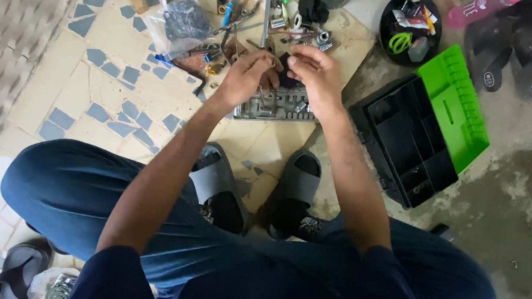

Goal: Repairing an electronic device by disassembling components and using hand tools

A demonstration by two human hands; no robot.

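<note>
Squatting over a tiled floor (99, 98), one person works with two bare hands above a socket set.

Far left, bottom: one grey sandal (20, 267), lying loose beside the knee.

Left of centre, top: one clear plastic bag (185, 21) of dark small parts; below it a scatter of small metal fittings and one blue-handled tool, too jumbled to count.

Centre: one left hand (245, 75), fingers pinched together on a thin metal piece whose kind cannot be told. One right hand (315, 73), fingers curled around a small black object (287, 78), mostly hidden between the two hands; shape, pointing and long axis cannot be told. The two hands touch at the fingertips.

Directly beneath the hands: one socket tray (274, 107), grey, oblong, long axis running left to right, holding a row of silvery sockets; exact number hidden by the hands. It lies on the floor just ahead of the feet.

Below centre: two grey slide sandals (301, 181), worn, toes pointing toward the tray.

Right: one toolbox (412, 139), black body open, compartments showing, bright green lid (456, 105) swung out to the right.

Upper right: one round black tub (391, 19) of mixed oddments; two dark sandals (513, 59) on the concrete (506, 198).
</note>
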